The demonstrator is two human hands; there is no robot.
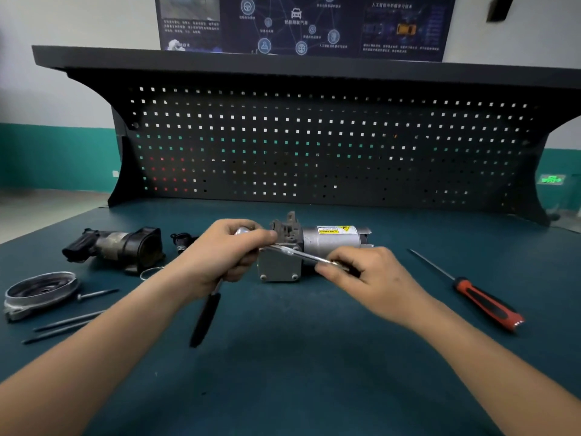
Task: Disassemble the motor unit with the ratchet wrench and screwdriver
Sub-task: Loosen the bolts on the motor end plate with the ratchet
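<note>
The grey motor unit lies on its side in the middle of the green bench, yellow warning label up. My left hand grips the head of the ratchet wrench, whose black handle hangs down toward me. A silver extension bar runs from the wrench head to the right, in front of the motor. My right hand pinches the bar's right end. The red-and-black screwdriver lies on the bench at the right, untouched.
A removed black motor part lies at the left, a round metal cover nearer me, and several long bolts beside it. A small black connector sits behind my left hand. A black pegboard closes the back of the bench.
</note>
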